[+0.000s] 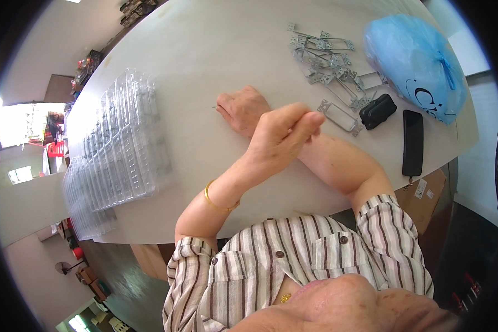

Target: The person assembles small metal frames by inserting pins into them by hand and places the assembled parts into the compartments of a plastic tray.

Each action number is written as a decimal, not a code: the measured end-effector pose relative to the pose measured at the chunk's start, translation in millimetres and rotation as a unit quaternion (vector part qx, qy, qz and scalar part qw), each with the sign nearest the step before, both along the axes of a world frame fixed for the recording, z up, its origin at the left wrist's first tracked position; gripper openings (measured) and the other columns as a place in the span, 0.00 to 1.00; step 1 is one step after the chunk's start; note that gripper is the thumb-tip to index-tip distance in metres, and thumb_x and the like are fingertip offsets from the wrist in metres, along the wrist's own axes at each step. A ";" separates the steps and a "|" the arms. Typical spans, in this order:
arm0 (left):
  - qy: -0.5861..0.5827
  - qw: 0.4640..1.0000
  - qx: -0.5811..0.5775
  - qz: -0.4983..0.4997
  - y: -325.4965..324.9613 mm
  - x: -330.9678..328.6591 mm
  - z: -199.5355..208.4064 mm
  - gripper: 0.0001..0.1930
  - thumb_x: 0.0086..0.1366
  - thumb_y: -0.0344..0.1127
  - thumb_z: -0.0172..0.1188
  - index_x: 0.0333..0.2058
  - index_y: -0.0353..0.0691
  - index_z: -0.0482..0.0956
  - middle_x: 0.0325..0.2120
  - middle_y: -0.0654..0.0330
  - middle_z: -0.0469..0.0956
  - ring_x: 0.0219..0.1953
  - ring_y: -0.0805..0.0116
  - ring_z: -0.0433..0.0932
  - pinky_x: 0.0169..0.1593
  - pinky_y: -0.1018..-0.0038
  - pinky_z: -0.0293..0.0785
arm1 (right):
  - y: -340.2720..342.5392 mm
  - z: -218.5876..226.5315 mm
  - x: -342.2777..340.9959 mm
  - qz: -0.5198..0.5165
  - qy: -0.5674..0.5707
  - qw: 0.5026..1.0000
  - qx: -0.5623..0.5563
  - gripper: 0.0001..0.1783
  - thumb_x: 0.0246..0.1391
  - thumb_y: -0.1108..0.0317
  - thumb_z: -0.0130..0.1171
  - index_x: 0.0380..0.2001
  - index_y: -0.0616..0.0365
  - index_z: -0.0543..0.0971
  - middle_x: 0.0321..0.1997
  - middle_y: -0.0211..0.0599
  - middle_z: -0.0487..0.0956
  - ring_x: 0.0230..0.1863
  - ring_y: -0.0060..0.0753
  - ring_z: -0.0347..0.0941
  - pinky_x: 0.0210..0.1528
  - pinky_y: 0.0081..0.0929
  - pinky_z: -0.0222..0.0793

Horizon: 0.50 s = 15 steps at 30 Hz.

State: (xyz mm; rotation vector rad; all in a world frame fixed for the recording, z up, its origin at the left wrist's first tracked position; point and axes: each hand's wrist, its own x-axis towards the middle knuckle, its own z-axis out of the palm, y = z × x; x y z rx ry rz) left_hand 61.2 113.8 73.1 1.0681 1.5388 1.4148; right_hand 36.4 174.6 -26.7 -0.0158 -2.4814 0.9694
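Head view: a white shirt with dark vertical stripes [260, 249] covers the person's torso at the near edge of the pale, smooth-topped table [199, 61]. A brown cardboard box [426, 199] sits below the table edge at the right. The left forearm carries a thin gold-coloured bracelet [207, 192] and extends up and to the right. The left hand [279, 138] is clenched above the right forearm, with the thumb against the curled fingers; whether it contains anything cannot be told. The right forearm crosses beneath, and the right hand [243, 110] grasps a thin, short metallic piece [213, 107]. Only the tip of this piece is visible, projecting leftward from the fingertips over the middle of the table. Clear, ribbed plastic trays [133, 133] are stacked at the left. At the right lies a flat black phone [413, 144]; just beside it is a rounded black case [378, 112]. Beyond the right hand, silver-coloured metal brackets [349, 74] form a loose, overlapping pile. A knotted, full, translucent blue plastic bag [415, 61] rests to the right of the pile.
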 end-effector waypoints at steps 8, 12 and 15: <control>0.481 0.871 -0.016 -0.098 69.9 10.3 -27.0 0.12 0.64 0.30 0.61 0.44 0.33 0.77 0.48 0.54 0.77 0.52 0.52 0.75 0.51 0.61 0.75 | -1.1 -4.3 -1.0 -0.018 0.021 0.999 0.047 0.07 0.62 0.67 0.57 0.33 0.54 0.72 0.23 0.33 0.77 0.27 0.41 0.73 0.38 0.36 0.64; 0.524 0.830 -0.068 -0.178 76.4 11.0 -34.4 0.10 0.60 0.29 0.63 0.41 0.35 0.78 0.43 0.54 0.77 0.49 0.53 0.75 0.51 0.62 0.75 | 0.0 -2.9 -2.0 -0.002 0.018 0.999 0.035 0.06 0.62 0.67 0.57 0.33 0.54 0.72 0.23 0.34 0.77 0.28 0.41 0.74 0.40 0.37 0.65; 0.537 0.822 -0.062 -0.178 72.0 10.4 -34.4 0.11 0.57 0.30 0.64 0.39 0.37 0.78 0.40 0.53 0.77 0.47 0.54 0.76 0.50 0.62 0.74 | -1.4 -1.4 -5.6 0.006 0.038 0.999 0.027 0.05 0.61 0.67 0.57 0.33 0.54 0.73 0.25 0.36 0.78 0.29 0.43 0.74 0.40 0.39 0.66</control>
